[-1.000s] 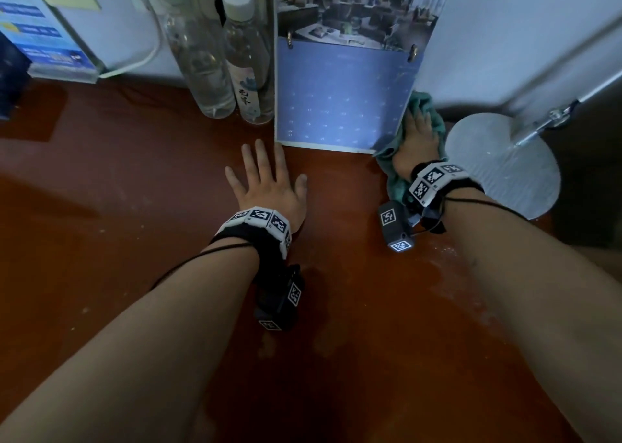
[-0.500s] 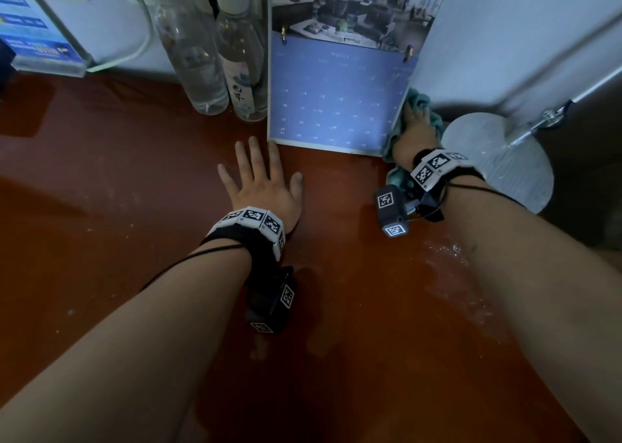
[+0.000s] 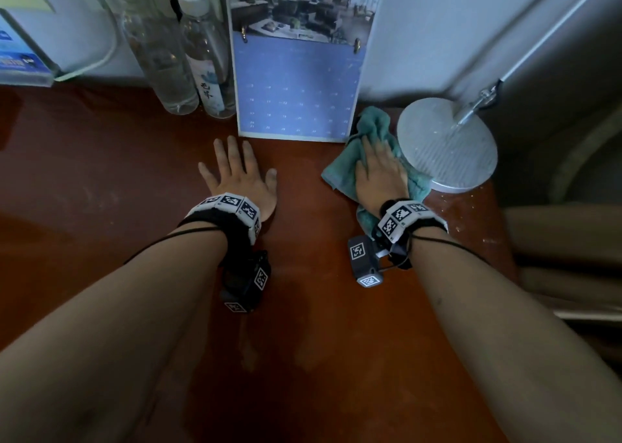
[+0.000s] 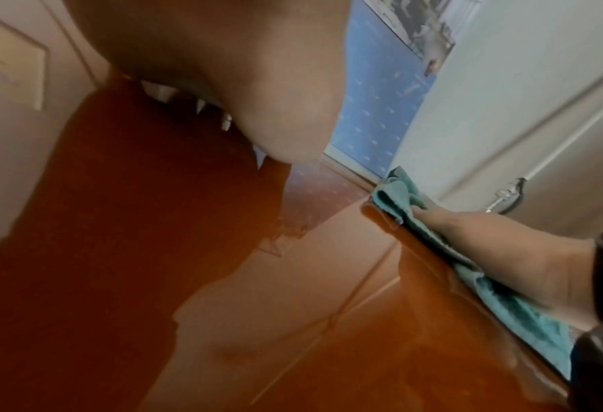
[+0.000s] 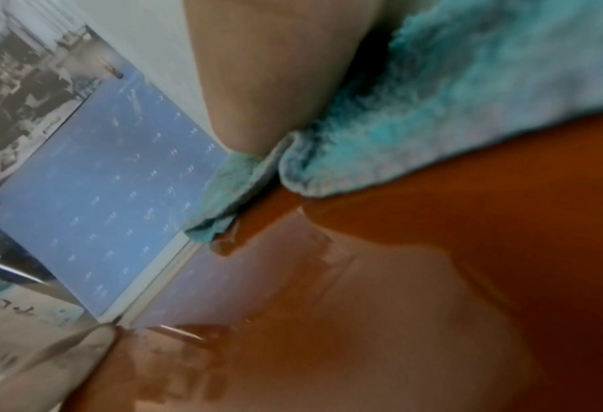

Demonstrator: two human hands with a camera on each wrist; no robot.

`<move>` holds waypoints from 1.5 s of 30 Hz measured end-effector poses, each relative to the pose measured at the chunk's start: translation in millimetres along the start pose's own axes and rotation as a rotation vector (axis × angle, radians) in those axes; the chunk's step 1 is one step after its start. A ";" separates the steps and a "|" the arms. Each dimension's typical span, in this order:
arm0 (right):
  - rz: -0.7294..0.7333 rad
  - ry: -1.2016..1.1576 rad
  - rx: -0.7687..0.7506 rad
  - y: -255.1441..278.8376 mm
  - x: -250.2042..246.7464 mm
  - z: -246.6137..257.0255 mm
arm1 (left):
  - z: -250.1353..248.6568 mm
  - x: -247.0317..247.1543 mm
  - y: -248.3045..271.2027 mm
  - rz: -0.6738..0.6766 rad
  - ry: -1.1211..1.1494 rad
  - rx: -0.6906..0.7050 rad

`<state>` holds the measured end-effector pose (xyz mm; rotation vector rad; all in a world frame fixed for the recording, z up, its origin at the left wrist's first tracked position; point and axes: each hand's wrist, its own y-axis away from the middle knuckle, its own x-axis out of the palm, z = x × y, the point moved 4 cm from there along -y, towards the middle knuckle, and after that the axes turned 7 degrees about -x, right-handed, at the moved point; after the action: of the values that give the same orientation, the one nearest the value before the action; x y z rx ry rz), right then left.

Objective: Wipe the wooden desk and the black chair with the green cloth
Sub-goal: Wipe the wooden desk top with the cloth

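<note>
The green cloth (image 3: 343, 170) lies bunched on the reddish wooden desk (image 3: 101, 207), between the blue calendar and the lamp base. My right hand (image 3: 378, 166) presses flat on top of it with straight fingers; the cloth (image 4: 395, 195) shows under that hand in the left wrist view, and close up as fuzzy cloth (image 5: 433, 125) in the right wrist view. My left hand (image 3: 235, 176) rests palm down on the desk, fingers spread, just in front of the calendar and holding nothing. No black chair is in view.
A blue desk calendar (image 3: 296, 86) stands against the wall. Left of it stand two clear water bottles (image 3: 161, 59). A round white lamp base (image 3: 447, 143) with a metal arm sits at the cloth's right. The desk's right edge runs just beyond it.
My right hand has drawn the cloth back toward me, out of the gap beside the calendar. More of the cloth now shows on the desk. The left hand has stayed in place.
</note>
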<state>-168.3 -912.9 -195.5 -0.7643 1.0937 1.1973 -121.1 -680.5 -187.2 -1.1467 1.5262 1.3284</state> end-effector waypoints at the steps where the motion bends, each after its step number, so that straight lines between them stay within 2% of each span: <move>1: 0.014 0.014 0.012 8.9 -0.1 -0.9 | -5.1 -1.3 3.2 0.005 -0.006 0.008; 6: 0.092 0.043 0.055 46.7 -3.7 -17.1 | -56.0 -1.4 29.6 0.064 -0.008 0.113; 12: 0.121 0.054 0.099 91.1 -12.4 -46.1 | -111.5 21.6 60.9 0.141 -0.033 0.260; 17: 0.061 0.064 0.279 118.0 -22.9 -82.0 | -119.1 33.7 66.4 0.131 -0.090 0.238; 22: -0.056 0.028 0.542 112.5 -31.1 -114.7 | -139.0 34.9 65.2 0.133 -0.036 0.167; 26: -0.017 0.012 0.606 97.9 -34.4 -138.8 | -142.5 39.9 64.2 0.120 -0.090 0.146; 30: -0.157 -0.050 0.673 84.2 -46.6 -149.2 | -142.4 40.3 64.3 0.111 -0.091 0.158; 34: -0.184 -0.321 0.847 79.9 -39.2 -195.2 | -142.1 40.7 64.6 0.119 -0.089 0.156; 36: -0.362 -0.284 0.963 96.4 -45.3 -199.2 | -142.6 40.4 64.2 0.122 -0.097 0.156; 37: -0.402 -0.273 1.034 110.0 -47.4 -196.4 | -142.9 40.3 64.8 0.125 -0.098 0.157; 38: -0.365 -0.289 1.063 121.7 -49.4 -191.6 | -142.9 40.0 65.2 0.125 -0.097 0.158; 40: -0.246 -0.331 1.009 139.1 -51.4 -179.5 | -142.8 39.5 65.1 0.122 -0.095 0.159; 42: -0.238 -0.228 0.864 145.4 -52.1 -171.4 | -142.1 38.2 65.2 0.125 -0.096 0.160; 45: -0.152 -0.049 0.822 149.4 -40.7 -143.9 | -141.1 37.0 65.2 0.133 -0.096 0.167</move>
<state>-348.7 -1023.0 -191.7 -0.1697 1.3189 0.5416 -194.5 -822.5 -185.5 -0.8788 1.6324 1.2966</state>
